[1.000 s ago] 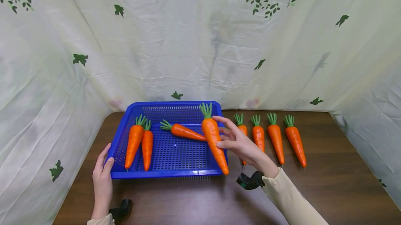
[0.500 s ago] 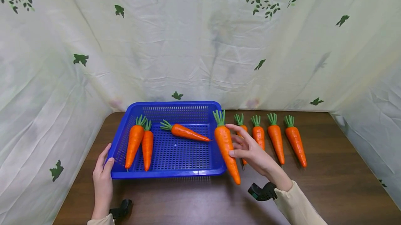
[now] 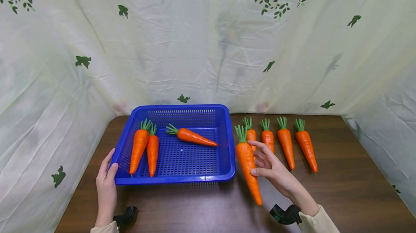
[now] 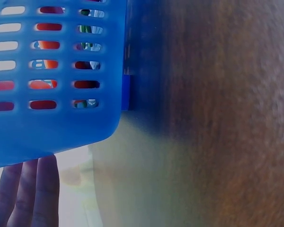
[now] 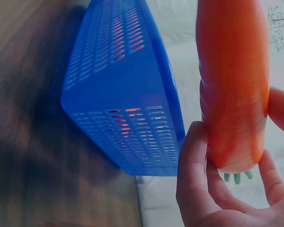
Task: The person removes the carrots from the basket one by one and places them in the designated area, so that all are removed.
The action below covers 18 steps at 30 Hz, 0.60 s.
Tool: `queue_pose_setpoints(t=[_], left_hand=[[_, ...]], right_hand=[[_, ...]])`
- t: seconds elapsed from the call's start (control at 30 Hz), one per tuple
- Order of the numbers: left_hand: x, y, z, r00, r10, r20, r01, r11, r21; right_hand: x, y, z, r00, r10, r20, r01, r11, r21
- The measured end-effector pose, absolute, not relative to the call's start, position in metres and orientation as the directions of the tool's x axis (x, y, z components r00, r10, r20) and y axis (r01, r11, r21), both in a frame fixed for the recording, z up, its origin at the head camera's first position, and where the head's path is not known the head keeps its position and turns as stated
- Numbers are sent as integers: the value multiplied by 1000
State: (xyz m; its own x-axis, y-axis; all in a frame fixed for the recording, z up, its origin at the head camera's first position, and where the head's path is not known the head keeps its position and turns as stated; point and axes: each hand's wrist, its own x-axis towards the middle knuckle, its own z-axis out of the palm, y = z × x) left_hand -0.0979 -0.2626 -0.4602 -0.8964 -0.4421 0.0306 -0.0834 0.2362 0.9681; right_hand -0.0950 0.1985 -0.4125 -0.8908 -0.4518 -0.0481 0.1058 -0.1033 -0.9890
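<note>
My right hand [image 3: 271,170] holds a large orange carrot [image 3: 247,168] with green stalks between thumb and fingers, just right of the basket. In the right wrist view the carrot [image 5: 234,85] is raised beside the basket's wall, its tip end toward the camera. The blue plastic basket [image 3: 175,180] stands on the table. With thumb on top and fingers outside, my left hand [image 3: 107,186] grips the basket's left rim. Two carrots [image 3: 139,150] lie side by side at the basket's left, and a smaller carrot [image 3: 195,137] lies crosswise near the middle.
Several carrots stand in a row on the brown table [image 3: 338,182] to the right, the outermost carrot [image 3: 306,150] farthest from the basket. The nearest carrot [image 3: 250,135] is partly hidden behind the held one. A pale leaf-patterned curtain [image 3: 201,45] hangs behind.
My right hand has carried the carrot from over the basket's right side rightward and nearer to me, out past the rim. The left hand and basket stay put.
</note>
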Motion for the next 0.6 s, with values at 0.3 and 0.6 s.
queue_pose_setpoints(t=[0.3, 0.6], left_hand=[[-99, -265, -462, -894, -447, 36, -73, 226, 971], [-99, -265, -462, -896, -444, 32, -74, 221, 972]], right_hand=[[-82, 206, -422, -890, -456, 8, 73, -159, -985], [-66, 212, -436, -911, -396, -114, 186, -147, -971]])
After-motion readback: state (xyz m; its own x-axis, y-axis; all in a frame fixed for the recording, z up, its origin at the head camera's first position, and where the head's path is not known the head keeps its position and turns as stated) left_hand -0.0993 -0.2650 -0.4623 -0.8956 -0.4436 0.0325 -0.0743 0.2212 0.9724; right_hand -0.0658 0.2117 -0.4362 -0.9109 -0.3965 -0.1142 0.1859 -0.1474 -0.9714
